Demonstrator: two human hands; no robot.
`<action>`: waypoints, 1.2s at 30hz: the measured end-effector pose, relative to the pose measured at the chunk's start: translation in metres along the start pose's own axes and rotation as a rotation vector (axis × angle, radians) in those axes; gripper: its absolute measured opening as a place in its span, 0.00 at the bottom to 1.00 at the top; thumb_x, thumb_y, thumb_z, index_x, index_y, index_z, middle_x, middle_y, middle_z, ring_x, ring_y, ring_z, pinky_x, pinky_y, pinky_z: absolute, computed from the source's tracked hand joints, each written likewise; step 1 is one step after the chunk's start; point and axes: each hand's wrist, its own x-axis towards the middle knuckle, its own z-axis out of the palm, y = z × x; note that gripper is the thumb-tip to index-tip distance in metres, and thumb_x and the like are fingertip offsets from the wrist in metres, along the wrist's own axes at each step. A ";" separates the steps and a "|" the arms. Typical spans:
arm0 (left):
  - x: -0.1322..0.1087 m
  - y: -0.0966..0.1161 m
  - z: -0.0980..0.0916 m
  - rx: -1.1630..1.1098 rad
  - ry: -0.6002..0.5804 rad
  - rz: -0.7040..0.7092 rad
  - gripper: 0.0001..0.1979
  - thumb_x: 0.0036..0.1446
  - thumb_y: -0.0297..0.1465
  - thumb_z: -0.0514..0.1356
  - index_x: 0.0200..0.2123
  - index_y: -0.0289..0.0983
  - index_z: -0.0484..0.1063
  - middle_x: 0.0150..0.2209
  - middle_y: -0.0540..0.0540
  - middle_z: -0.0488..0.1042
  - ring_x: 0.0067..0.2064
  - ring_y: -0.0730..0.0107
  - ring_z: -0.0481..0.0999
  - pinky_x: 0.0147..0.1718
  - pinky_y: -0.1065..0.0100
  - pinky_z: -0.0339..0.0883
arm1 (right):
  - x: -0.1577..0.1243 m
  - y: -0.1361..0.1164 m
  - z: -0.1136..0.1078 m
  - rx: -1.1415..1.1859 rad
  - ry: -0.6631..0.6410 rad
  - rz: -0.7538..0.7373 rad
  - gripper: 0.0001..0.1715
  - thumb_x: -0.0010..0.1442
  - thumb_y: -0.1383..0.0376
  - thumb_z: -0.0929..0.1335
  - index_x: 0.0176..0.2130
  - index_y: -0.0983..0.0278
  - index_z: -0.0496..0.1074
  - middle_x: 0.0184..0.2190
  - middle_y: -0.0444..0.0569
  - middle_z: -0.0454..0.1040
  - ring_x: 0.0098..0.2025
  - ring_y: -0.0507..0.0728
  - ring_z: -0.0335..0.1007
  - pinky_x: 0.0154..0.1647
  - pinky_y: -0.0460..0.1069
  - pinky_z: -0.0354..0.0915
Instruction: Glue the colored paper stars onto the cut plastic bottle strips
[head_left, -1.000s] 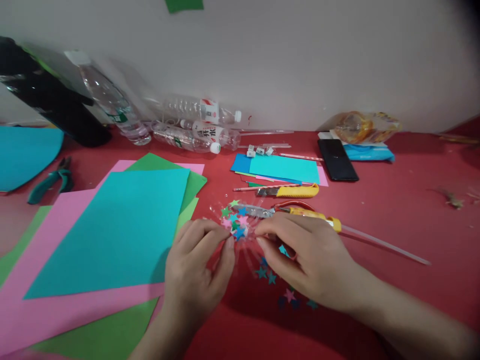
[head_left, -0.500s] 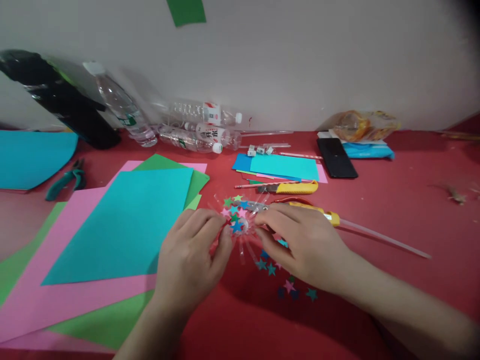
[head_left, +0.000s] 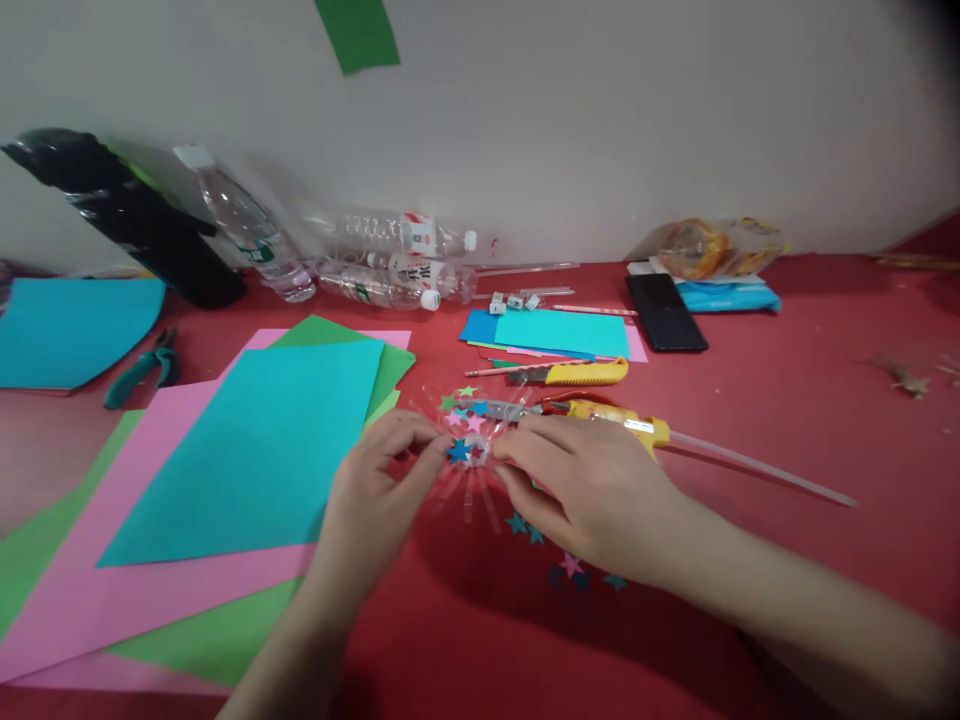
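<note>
A clear plastic piece (head_left: 481, 440), like a bottle part cut into spreading strips, stands between my hands over the red table. Small paper stars in pink, green and blue are on its far strips. At its near left rim, a blue star (head_left: 459, 452) is pinched between the thumb and forefinger of my left hand (head_left: 379, 490). My right hand (head_left: 600, 480) has thumb and fingers closed at the piece's right side, gripping its edge; the exact contact is partly hidden. Loose stars (head_left: 571, 565) lie below my right hand.
A yellow glue gun (head_left: 649, 430) with a long glue stick lies behind my right hand, near a yellow cutter (head_left: 585, 372). Coloured paper sheets (head_left: 255, 450) and pliers (head_left: 146, 370) are left. Plastic bottles (head_left: 375, 285) and a phone (head_left: 666, 312) lie toward the wall.
The view has shifted slightly. My left thumb and forefinger have drawn together at the blue star. My right hand stays at the plastic piece's right side.
</note>
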 end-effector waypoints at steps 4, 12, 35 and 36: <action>0.001 -0.003 0.003 -0.068 0.011 -0.079 0.09 0.60 0.32 0.57 0.27 0.39 0.69 0.33 0.50 0.71 0.38 0.69 0.71 0.41 0.65 0.62 | -0.002 -0.001 0.003 -0.020 -0.015 -0.005 0.12 0.65 0.68 0.62 0.33 0.66 0.73 0.27 0.44 0.71 0.26 0.53 0.62 0.27 0.50 0.49; 0.001 0.000 0.007 -0.076 0.048 0.002 0.11 0.63 0.30 0.54 0.26 0.39 0.66 0.32 0.50 0.69 0.36 0.70 0.70 0.38 0.66 0.63 | -0.001 -0.001 0.005 -0.026 -0.024 -0.003 0.12 0.65 0.68 0.61 0.33 0.65 0.71 0.28 0.44 0.71 0.27 0.53 0.63 0.28 0.50 0.50; -0.002 0.002 -0.018 0.716 0.056 0.366 0.10 0.63 0.28 0.53 0.39 0.35 0.74 0.38 0.40 0.77 0.39 0.54 0.73 0.40 0.55 0.64 | -0.004 0.000 0.010 -0.147 -0.115 -0.084 0.06 0.61 0.69 0.63 0.33 0.64 0.68 0.29 0.46 0.72 0.27 0.54 0.65 0.26 0.51 0.47; -0.003 0.000 -0.018 0.712 0.048 0.347 0.10 0.63 0.28 0.52 0.39 0.36 0.74 0.39 0.40 0.77 0.40 0.54 0.73 0.40 0.55 0.64 | -0.004 0.001 0.011 -0.161 -0.123 -0.097 0.06 0.60 0.71 0.63 0.33 0.64 0.68 0.29 0.46 0.72 0.27 0.54 0.64 0.25 0.51 0.46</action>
